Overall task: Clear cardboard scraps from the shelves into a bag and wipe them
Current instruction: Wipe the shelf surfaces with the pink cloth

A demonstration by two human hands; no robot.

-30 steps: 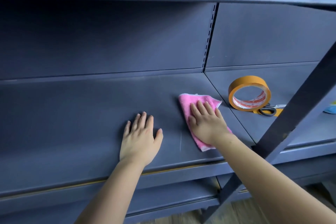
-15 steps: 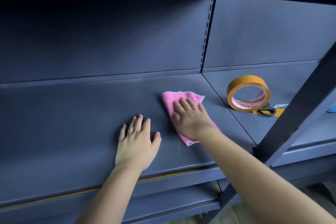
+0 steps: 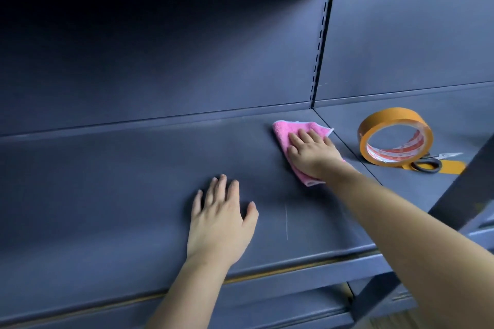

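- The pink cloth (image 3: 284, 129) lies flat on the dark grey shelf (image 3: 120, 181), near the shelf's back right corner. Its far edge is close to the seam with the neighbouring shelf (image 3: 417, 189).
- The right hand (image 3: 312, 152) presses down on the cloth. Its fingers are straight, close together and pointing toward the back panel (image 3: 160, 61). The palm covers the middle of the cloth, so pink shows beyond the fingertips and below the wrist.
- The left hand (image 3: 219, 224) rests palm-down on the bare shelf, nearer the front edge and well to the left of the cloth. Its fingers are spread, the thumb is out to the side, and it holds nothing.
- A thin pale scratch (image 3: 286, 222) runs front to back on the shelf between the two forearms.
- A slotted upright (image 3: 320, 43) rises from the back corner where the two shelves meet.
- On the neighbouring shelf a roll of orange tape (image 3: 387, 117) stands on its edge, with red print on its white inner core. It is near the cloth but clear of it.
- Scissors (image 3: 449, 154) with dark handle loops lie just in front of the roll, with a flat orange piece (image 3: 454, 167) beside them. I cannot tell whether that piece belongs to the scissors.
- A dark slanted bar (image 3: 467, 195) crosses the right edge of the view in front of that shelf.
- A lower shelf (image 3: 267, 310) shows beneath the front lip.
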